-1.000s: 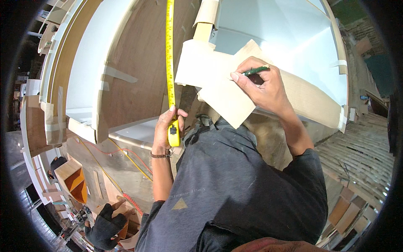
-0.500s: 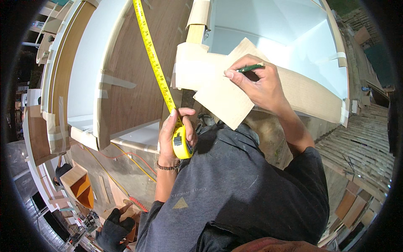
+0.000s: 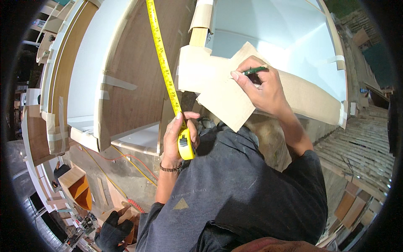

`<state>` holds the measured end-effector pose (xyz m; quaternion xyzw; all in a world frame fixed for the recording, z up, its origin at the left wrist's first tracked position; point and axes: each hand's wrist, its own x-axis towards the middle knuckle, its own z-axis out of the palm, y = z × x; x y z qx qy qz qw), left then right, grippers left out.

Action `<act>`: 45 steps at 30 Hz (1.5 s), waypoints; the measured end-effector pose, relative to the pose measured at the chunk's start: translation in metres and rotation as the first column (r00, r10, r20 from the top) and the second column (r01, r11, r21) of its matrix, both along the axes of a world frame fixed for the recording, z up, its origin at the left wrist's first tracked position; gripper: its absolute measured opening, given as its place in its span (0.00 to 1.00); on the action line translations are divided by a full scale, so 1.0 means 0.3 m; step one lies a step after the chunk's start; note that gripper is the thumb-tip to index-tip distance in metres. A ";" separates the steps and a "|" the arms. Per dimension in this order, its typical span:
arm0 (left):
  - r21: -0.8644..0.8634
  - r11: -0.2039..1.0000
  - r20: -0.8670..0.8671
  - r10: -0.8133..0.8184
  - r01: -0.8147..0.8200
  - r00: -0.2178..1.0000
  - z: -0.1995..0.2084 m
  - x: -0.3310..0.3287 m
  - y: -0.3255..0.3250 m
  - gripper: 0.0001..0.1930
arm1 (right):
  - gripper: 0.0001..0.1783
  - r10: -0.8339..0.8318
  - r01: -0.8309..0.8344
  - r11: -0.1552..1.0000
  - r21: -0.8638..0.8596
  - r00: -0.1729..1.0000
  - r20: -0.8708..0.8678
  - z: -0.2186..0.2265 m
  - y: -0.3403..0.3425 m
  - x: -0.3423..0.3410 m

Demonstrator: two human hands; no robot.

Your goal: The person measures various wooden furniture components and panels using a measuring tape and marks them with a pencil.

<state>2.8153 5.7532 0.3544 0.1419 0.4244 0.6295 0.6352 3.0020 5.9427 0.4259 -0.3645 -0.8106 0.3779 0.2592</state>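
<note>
My left hand (image 3: 172, 136) is closed round a yellow tape measure (image 3: 185, 145), its thumb near the mouth of the case. The long yellow blade (image 3: 162, 59) runs out from it, up past the top of the view. In my right hand (image 3: 266, 88) a dark green pencil (image 3: 255, 69) is pinched, its tip at a square piece of brown cardboard (image 3: 228, 101). That cardboard lies tilted on a paper-wrapped edge (image 3: 306, 90) of a cabinet with a pale blue inside (image 3: 273, 31). Its near corner hangs over my shirt.
A brown wooden panel (image 3: 142, 71) with taped edges stands at the left. Orange and yellow cords (image 3: 136, 161) cross the concrete floor. At lower left a person in dark clothes (image 3: 113, 231) is beside wooden pieces. Slatted boards (image 3: 361, 138) lie at the right.
The tape measure and its blade have shifted slightly to the right with my left hand. My right hand and the pencil have moved a little right and down over the cardboard.
</note>
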 end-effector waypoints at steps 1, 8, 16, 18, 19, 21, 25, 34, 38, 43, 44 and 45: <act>-0.022 1.000 -0.026 0.000 0.000 1.000 -0.001 -0.001 -0.006 0.27 | 0.12 0.004 -0.004 1.000 -0.024 1.000 -0.011 -0.006 -0.004 0.002; -0.049 0.999 -0.166 -0.020 0.013 0.986 -0.010 -0.013 -0.023 0.27 | 0.09 0.009 0.000 0.998 0.068 0.992 -0.128 -0.009 0.002 0.002; -0.112 0.994 -0.274 -0.019 -0.012 0.962 -0.002 -0.038 -0.018 0.27 | 0.12 -0.080 0.073 0.997 -0.035 0.967 -0.240 -0.009 0.010 0.023; -0.123 0.992 -0.310 -0.002 -0.038 0.951 -0.028 -0.057 -0.016 0.26 | 0.13 -0.086 0.075 0.996 -0.054 0.965 -0.246 -0.021 0.017 0.020; -0.151 0.988 -0.278 -0.006 -0.038 0.961 -0.025 -0.068 -0.014 0.26 | 0.13 -0.089 0.076 0.995 -0.064 0.964 -0.249 -0.026 0.023 0.018; -0.182 0.981 -0.294 0.006 -0.062 0.956 -0.022 -0.085 -0.028 0.27 | 0.13 -0.089 0.065 0.993 -0.097 0.958 -0.271 -0.019 0.017 0.016; -0.230 0.970 -0.337 -0.001 -0.081 0.942 -0.024 -0.130 -0.067 0.25 | 0.11 -0.090 0.018 0.979 -0.204 0.933 -0.348 -0.019 0.008 0.006; -0.265 0.959 -0.427 -0.023 -0.101 0.904 -0.103 -0.102 -0.120 0.23 | 0.09 -0.194 0.222 0.975 -0.007 0.838 -0.510 -0.025 -0.018 0.030; -0.270 0.956 -0.436 -0.013 -0.116 0.900 -0.185 -0.050 -0.183 0.21 | 0.09 -0.115 0.197 0.977 0.079 0.804 -0.583 0.009 -0.033 0.034; -0.285 0.948 -0.537 -0.033 -0.144 0.843 -0.274 -0.034 -0.262 0.21 | 0.16 0.417 -0.391 0.890 0.236 0.484 -0.770 0.112 -0.110 0.014; -0.303 0.941 -0.586 -0.060 -0.149 0.808 -0.278 -0.040 -0.271 0.22 | 0.17 0.475 -0.503 0.833 0.232 0.433 -0.766 0.142 -0.158 -0.007; -0.332 0.931 -0.613 -0.088 -0.154 0.785 -0.311 -0.047 -0.289 0.23 | 0.19 0.523 -0.603 0.765 0.227 0.374 -0.766 0.157 -0.206 -0.035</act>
